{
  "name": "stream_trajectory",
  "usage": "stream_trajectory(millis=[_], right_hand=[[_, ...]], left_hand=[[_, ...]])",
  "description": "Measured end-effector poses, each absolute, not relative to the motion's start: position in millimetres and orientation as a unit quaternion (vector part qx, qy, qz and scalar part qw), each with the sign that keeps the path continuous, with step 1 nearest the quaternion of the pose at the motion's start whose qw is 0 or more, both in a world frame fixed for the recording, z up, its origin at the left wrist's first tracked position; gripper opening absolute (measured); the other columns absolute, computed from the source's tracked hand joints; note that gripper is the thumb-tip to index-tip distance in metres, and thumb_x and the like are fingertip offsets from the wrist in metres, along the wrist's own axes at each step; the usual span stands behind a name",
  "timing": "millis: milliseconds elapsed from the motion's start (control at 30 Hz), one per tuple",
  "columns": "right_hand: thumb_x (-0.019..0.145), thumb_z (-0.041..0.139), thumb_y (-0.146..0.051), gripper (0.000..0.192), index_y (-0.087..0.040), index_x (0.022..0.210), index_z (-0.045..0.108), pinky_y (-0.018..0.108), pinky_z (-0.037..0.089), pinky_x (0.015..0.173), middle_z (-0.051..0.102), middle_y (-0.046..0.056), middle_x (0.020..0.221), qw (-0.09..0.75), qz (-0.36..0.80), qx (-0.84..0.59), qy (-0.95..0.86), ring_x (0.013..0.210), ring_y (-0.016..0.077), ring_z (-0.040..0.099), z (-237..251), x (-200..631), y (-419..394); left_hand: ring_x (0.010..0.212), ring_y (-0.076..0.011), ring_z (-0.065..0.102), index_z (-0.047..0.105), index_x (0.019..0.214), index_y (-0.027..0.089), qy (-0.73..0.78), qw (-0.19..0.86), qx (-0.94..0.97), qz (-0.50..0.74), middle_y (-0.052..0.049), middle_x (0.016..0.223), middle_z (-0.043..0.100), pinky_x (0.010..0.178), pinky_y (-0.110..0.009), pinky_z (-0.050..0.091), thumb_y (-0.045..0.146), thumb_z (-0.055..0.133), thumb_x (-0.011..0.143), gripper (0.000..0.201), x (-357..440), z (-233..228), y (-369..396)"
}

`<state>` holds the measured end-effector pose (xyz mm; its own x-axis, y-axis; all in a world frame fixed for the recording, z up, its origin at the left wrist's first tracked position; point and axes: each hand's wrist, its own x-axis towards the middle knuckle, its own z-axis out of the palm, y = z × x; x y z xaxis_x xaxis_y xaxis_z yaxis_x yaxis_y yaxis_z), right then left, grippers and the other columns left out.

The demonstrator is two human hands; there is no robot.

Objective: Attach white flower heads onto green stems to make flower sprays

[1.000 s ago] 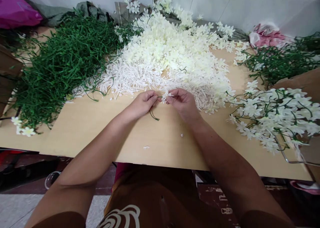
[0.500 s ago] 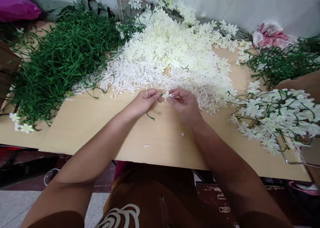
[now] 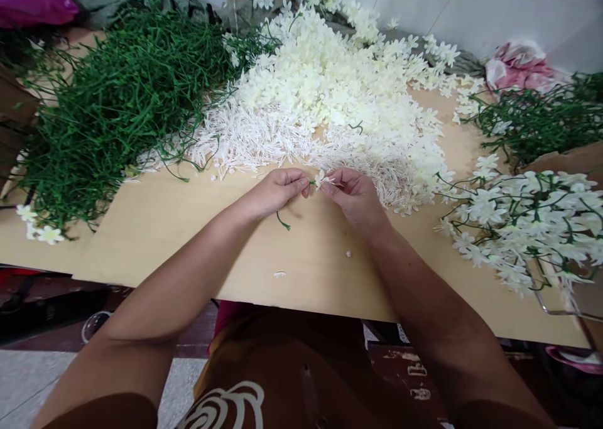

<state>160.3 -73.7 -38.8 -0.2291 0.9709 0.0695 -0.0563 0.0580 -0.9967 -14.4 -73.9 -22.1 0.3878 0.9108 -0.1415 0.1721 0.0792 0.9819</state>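
Left grip [image 3: 285, 190] clamps a green stem [image 3: 283, 222]; right grip [image 3: 357, 198] pinches a white flower [image 3: 320, 178] over the tan counter [image 3: 306, 259]. Tiled wall [image 3: 518, 17] stands behind.

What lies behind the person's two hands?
Beyond the left hand and right hand lie thin white strands, then the white flower heap. Whatever the hands themselves block, and anything under the heap, cannot be seen.

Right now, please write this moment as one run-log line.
left grip: holding green stem; right grip: pinching white flower; beyond: loose flower pile
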Motion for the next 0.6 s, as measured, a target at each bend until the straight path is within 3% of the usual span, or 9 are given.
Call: stream_trajectory(millis=[367,600], right_hand=[[0.076,0.069,-0.050,0.034,-0.019,0.066,0.059,0.026,0.039,0.057,0.058,-0.001,0.060,0.370,0.466,-0.422,-0.684,0.057,0.0104,0.049,-34.3,163.8,-78.6],[0.077,0.068,-0.049,0.038,-0.019,0.058,0.054,0.026,0.035,0.055,0.050,-0.003,0.056,0.383,0.443,-0.416,-0.696,0.055,0.0098,0.042,-36.9,160.4,-78.5]], left_hand=[[0.052,-0.0082,0.030,0.048,0.060,0.017,0.456,0.566,0.623,0.288,0.005,0.054,0.037,0.053,-0.024,0.026,0.032,0.053,0.088,0.032,-13.3,-17.6,-76.1],[0.052,-0.0086,0.029,0.044,0.058,0.018,0.458,0.560,0.620,0.304,0.005,0.053,0.036,0.053,-0.025,0.024,0.030,0.051,0.086,0.031,-10.9,-21.5,-76.2]])
